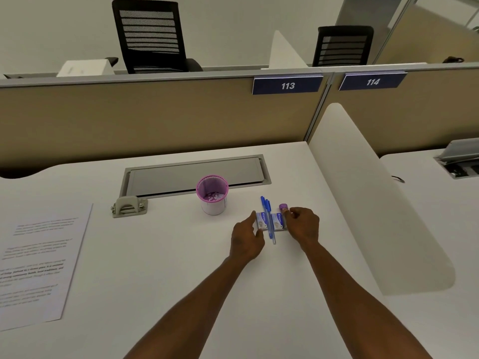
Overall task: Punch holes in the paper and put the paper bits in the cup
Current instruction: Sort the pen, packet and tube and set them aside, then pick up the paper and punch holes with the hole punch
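Cup (212, 195) up-left of both hands, left hand (246, 239) relaxed, right hand (304, 226) curled, hold unclear

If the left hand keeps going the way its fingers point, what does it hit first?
The left hand points up and right, its fingertip at the left small box. That box comes first, then probably the blue pens lying across it.

Matt white desk (160, 255), printed paper sheet (39, 268), grey metal punch (129, 207), purple mesh cup (212, 194)
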A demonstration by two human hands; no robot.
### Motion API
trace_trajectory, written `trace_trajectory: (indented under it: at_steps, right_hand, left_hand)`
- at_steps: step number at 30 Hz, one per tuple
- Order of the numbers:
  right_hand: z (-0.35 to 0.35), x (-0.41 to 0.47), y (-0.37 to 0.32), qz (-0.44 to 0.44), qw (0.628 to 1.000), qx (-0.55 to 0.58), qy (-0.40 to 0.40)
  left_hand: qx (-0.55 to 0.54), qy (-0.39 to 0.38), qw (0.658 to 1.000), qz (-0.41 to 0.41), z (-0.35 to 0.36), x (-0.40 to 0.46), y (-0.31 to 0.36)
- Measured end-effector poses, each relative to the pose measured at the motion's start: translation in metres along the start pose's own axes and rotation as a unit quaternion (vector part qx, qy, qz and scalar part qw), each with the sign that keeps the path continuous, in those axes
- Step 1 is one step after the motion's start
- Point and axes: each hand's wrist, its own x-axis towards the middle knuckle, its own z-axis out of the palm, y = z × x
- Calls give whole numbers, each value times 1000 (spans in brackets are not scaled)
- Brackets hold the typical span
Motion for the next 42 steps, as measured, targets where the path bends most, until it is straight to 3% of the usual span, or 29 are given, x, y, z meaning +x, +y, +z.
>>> trace_trajectory:
  at_steps: [11, 21, 30, 36, 42]
  right_hand:
    - [-9, -2, 9, 2, 999, 18, 43]
    - [-13, -10, 10, -22, 1000, -11, -14]
    - [-20, -18, 7, -45, 997, -11, 70]
    - [-23, -38, -20, -183, 976, -79, 90]
    - [-2, -75, -73, -339, 923, -158, 92]
  left_hand:
    - [3, -5, 1000, -9, -9, -2, -6]
    - [23, -38, 999, 0, -18, -13, -9]
    - [16, 17, 999, 26, -41, -25, -13]
    - [-9, 146, 985, 88, -71, -52, -15]
    - [105, 219, 961, 135, -124, -88, -28]
